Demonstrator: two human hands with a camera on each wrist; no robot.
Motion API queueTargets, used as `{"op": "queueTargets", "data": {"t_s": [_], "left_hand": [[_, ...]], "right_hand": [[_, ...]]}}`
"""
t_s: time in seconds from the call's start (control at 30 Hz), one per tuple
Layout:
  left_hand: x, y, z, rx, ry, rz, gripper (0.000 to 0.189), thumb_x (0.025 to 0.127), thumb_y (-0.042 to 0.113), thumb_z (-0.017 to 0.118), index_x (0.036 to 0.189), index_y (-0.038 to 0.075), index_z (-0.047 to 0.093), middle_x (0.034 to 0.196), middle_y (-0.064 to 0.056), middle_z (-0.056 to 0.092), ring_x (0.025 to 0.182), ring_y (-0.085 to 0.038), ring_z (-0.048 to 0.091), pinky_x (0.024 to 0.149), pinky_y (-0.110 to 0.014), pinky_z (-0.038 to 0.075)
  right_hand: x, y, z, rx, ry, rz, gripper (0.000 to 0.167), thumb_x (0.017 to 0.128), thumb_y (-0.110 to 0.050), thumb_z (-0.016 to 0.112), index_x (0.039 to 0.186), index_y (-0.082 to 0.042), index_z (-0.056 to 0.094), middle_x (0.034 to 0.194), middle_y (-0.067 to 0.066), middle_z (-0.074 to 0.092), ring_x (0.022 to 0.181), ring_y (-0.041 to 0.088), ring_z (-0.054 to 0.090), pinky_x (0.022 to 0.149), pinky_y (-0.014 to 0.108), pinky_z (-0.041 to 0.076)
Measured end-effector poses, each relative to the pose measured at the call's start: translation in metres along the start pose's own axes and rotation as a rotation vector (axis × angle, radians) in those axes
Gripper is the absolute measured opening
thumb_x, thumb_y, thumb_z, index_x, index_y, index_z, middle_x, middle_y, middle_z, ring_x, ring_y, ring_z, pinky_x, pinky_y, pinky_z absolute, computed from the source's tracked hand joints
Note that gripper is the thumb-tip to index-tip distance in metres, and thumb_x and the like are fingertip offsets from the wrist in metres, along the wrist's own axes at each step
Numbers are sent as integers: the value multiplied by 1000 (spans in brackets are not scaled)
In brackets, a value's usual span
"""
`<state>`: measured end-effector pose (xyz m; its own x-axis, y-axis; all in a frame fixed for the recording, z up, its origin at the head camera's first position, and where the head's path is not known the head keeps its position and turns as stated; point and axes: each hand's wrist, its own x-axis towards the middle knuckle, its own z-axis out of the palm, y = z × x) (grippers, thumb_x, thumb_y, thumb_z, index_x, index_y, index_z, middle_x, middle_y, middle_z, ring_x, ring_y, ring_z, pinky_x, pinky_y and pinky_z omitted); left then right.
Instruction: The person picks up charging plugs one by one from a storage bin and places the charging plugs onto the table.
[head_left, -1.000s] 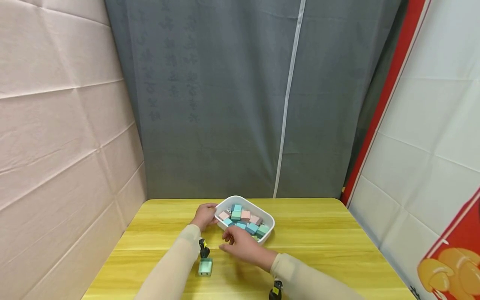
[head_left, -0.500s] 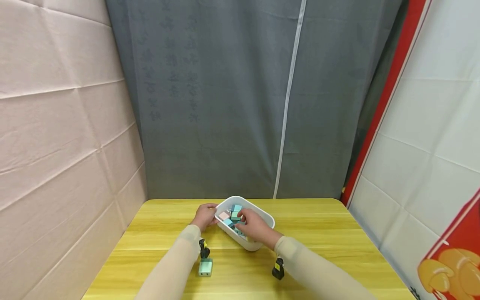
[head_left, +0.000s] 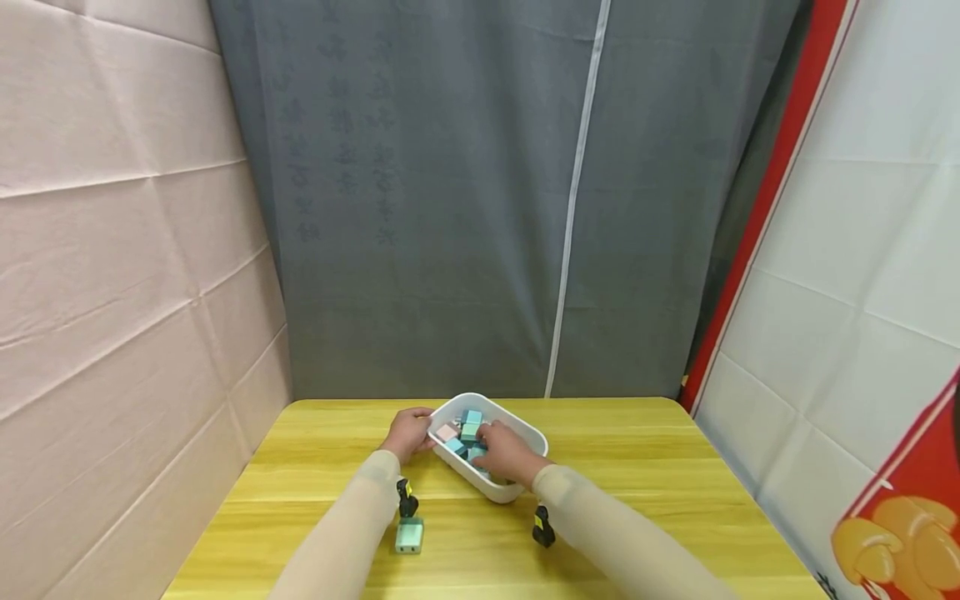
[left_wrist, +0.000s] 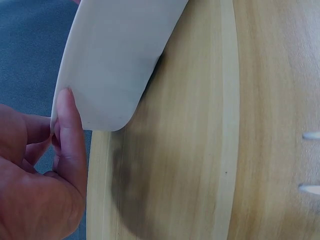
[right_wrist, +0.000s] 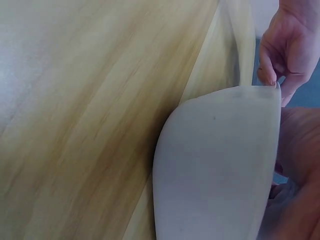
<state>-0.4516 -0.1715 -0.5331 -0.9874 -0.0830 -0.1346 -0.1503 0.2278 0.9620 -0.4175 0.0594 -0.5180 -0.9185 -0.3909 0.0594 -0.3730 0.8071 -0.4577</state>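
Observation:
In the head view a white plastic tub (head_left: 528,432) stands on the table, holding several small blocks in pink, blue and green. My left hand (head_left: 408,433) pinches its left rim; in the left wrist view the thumb (left_wrist: 70,130) lies along the outside wall. My right hand (head_left: 510,454) reaches down into the tub, fingers bent among the blocks, close to a green block (head_left: 470,432). Its fingertips are hidden by the hand and, in the right wrist view, by the tub wall (right_wrist: 215,165). Whether they hold a block does not show.
A single light green block (head_left: 408,536) with two dark dots lies on the wooden table (head_left: 637,500), beside my left sleeve. A grey curtain (head_left: 450,208) hangs behind the table's far edge. Pale cloth walls flank both sides.
My right hand has moved from in front of the tub, up and right, into it, and its fingers have sunk lower among the blocks. My left hand keeps its grip on the rim.

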Motion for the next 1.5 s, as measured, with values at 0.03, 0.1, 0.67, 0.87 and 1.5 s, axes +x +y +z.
{"op": "queueTargets", "data": {"t_s": [0.03, 0.1, 0.67, 0.87, 1.5], "left_hand": [[0, 0, 0, 1, -1, -2, 37, 116, 11, 51, 148, -2, 66, 136, -28, 67, 82, -19, 69, 70, -26, 64], [-1, 1, 0, 0, -3, -6, 38, 116, 12, 51, 148, -1, 66, 137, -27, 66, 83, -19, 69, 71, -26, 64], [3, 2, 1, 6, 8, -22, 37, 116, 13, 53, 148, 1, 66, 139, -26, 66, 89, -21, 70, 72, -26, 64], [3, 2, 1, 2, 9, -15, 37, 116, 13, 52, 149, 0, 66, 139, -26, 66, 87, -20, 70, 71, -25, 64], [3, -2, 1, 18, 2, 1, 37, 116, 12, 52, 148, 0, 66, 139, -27, 66, 84, -20, 69, 70, -25, 64]], "right_hand": [[1, 0, 1, -17, 1, 2, 44, 96, -28, 89, 129, -4, 73, 105, 3, 62, 94, 16, 59, 99, 43, 58], [2, -1, 2, -42, 3, 7, 44, 95, -30, 90, 128, -4, 73, 104, 3, 61, 93, 16, 57, 98, 42, 58], [6, -1, 14, -170, 27, 30, 39, 95, -30, 89, 123, -8, 73, 102, 2, 59, 92, 18, 55, 91, 42, 56], [8, 0, 18, -216, 20, 32, 33, 97, -29, 87, 121, -12, 73, 105, 2, 63, 96, 19, 56, 97, 44, 55], [8, 4, 23, -254, 44, -20, 27, 98, -25, 86, 120, -13, 74, 99, 0, 65, 95, 20, 57, 93, 45, 55]]}}
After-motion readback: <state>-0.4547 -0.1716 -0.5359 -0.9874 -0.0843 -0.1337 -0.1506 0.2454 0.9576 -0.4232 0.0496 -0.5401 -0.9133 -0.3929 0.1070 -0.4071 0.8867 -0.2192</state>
